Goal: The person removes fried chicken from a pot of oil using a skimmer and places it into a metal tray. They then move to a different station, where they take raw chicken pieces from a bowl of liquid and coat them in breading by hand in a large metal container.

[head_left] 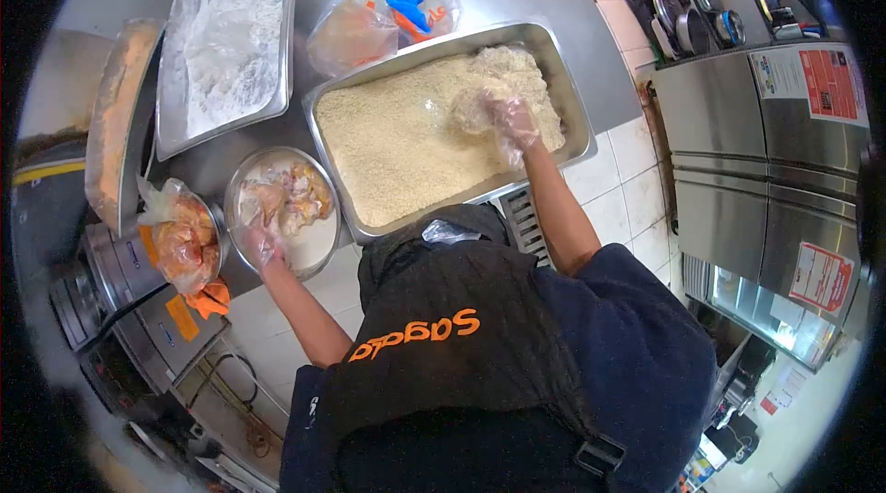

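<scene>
Both hands wear thin clear plastic gloves. My left hand [259, 245] reaches into a round metal bowl [321, 253] of wet, battered chicken pieces [293, 196] and its fingers close around one piece at the bowl's near side. My right hand [510, 124] is in a large steel tray [580, 124] filled with pale breadcrumbs [397, 147], pressing a crumb-coated piece [475, 108] held under the fingers.
A second steel tray of white flour [231, 41] stands at the far left. Plastic bags [383, 18] lie behind the crumb tray, and a bag of orange pieces [185, 234] sits left of the bowl. A steel refrigerator [775, 170] stands on the right over tiled floor.
</scene>
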Demonstrator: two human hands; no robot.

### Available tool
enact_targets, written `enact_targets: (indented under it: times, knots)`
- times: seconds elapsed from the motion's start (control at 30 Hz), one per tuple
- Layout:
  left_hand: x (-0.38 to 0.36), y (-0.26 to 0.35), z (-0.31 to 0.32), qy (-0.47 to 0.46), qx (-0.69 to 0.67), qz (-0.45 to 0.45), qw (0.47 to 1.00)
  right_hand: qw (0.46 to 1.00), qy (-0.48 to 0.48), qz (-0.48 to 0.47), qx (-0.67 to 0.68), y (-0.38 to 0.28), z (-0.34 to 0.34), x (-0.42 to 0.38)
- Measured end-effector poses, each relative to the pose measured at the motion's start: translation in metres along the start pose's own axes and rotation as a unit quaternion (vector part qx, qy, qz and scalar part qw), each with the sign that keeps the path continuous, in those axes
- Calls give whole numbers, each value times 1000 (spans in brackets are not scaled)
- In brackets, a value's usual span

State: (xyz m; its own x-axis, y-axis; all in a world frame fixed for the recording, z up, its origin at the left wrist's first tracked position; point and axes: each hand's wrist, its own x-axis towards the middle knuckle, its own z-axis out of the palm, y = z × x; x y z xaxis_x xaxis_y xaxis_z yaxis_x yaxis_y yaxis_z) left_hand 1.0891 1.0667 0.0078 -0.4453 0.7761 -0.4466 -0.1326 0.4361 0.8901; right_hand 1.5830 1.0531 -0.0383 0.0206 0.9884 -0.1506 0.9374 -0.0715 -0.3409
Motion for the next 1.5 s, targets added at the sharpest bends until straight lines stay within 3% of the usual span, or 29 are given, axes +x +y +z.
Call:
enact_targets:
  times: [0.1, 0.2, 0.23, 0.27, 0.33, 0.4, 0.43, 0.5, 0.57, 0.63, 0.67, 0.7, 0.73, 0.77, 0.8, 0.9, 1.0, 1.03, 1.1, 1.13, 1.2, 1.23, 1.27, 1.3, 1.33, 1.37, 1.4, 1.43, 1.5]
  knots:
    - [9, -12, -6, 9, -3, 65, 998, 997, -30, 55, 34, 33, -17, 32]
    - [13, -14, -10, 26, 98, 15, 995, 1000, 8, 7, -23, 75, -8, 63]
    - [13, -13, -8, 26, 98, 16, 995, 975, 72, 89, 189, 71, -21, 68]
    - [13, -12, -7, 26, 36, -24, 999, 896, 131, 165, 392, 66, -32, 73]
    - [12, -15, -9, 29, -24, -64, 997, 930, 131, 229, 256, 74, -43, 68]
    - [11, -25, -12, -6, -60, 102, 993, 954, 189, 221, 69, 80, -55, 59]
    - [9, -24, -15, -1, -61, 102, 993, 957, 212, 197, -12, 96, -45, 56]
    - [6, -18, -22, 14, 53, 118, 992, 936, 257, 215, 106, 108, -17, 43]
    - [-6, -3, -18, 2, 31, 119, 992, 979, 131, 152, -33, 76, 2, 39]
    - [-30, 21, -6, -9, 13, 117, 993, 985, 110, 104, -83, 10, 36, 32]
    - [-44, 40, 4, -3, 40, 84, 996, 984, 171, -5, -48, -10, 66, 32]
    - [-50, 49, 8, 4, 67, 51, 996, 999, 37, -1, 25, -45, 65, 43]
    - [-44, 48, 3, 16, 69, 50, 996, 999, 24, -24, -16, -67, 97, 51]
    - [-34, 44, -5, 23, 212, 148, 966, 994, -1, -44, 105, -96, 89, 56]
    - [-28, 44, -13, 28, 352, 237, 905, 990, 0, -87, 109, -123, 92, 62]
    - [-52, 77, 0, -14, 370, 319, 873, 982, 15, -165, 91, -187, 81, 56]
    - [-69, 97, 18, -86, 246, 291, 920, 977, 27, -203, 50, -191, 73, 38]
    - [-69, 99, 20, -98, 175, 207, 958, 959, -16, -280, 34, -179, 69, 34]
    - [-76, 108, 41, -144, 238, 240, 930, 920, -74, -384, -23, -155, 61, 31]
    - [-81, 110, 56, -187, 297, 272, 896, 921, -74, -381, -21, -139, 68, 31]
    - [-67, 81, 88, -189, 333, 418, 824, 935, 67, -341, -69, -100, 89, 40]
    - [-77, 84, 113, -230, 329, 368, 839, 936, 67, -339, -70, -84, 86, 47]
    - [-85, 88, 135, -269, 325, 315, 850, 958, 78, -253, -107, -70, 82, 54]
    - [-68, 65, 152, -300, 264, 245, 883, 972, 87, -164, -144, -61, 79, 56]
    - [-53, 36, 162, -329, 201, 171, 907, 973, 86, -159, -143, -57, 68, 55]
    - [-53, 23, 165, -334, 203, 169, 905, 984, 125, -123, -20, -56, 49, 54]
    - [-57, 18, 171, -351, 306, 259, 846, 977, 166, -85, 102, -54, 39, 53]
    - [-57, 15, 175, -359, 401, 345, 769, 971, 200, -77, 104, -52, 41, 51]
    - [-70, 16, 162, -342, 428, 338, 765, 979, 183, -53, 74, -40, 63, 50]
